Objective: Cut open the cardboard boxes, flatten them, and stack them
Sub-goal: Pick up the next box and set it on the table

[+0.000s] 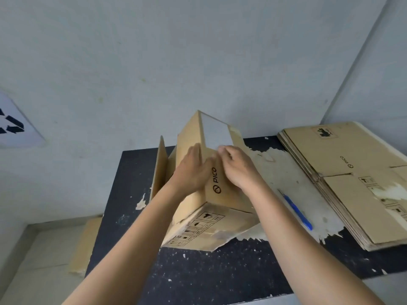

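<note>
Black table (220, 271) is abutting grey wall (198, 51); flat left hand (191, 170) is pressing box (217, 188), right hand (237, 168) gripping it; stack (352, 172) at three o'clock.

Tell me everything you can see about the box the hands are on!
The box is brown cardboard, printed PICO in black, with a pale grey patch on its upper face. It stands tilted on the dark speckled table, flaps splayed at the bottom, one showing handling symbols. The left hand lies flat on its left side; the right hand curls its fingers at the patch's edge.
</note>
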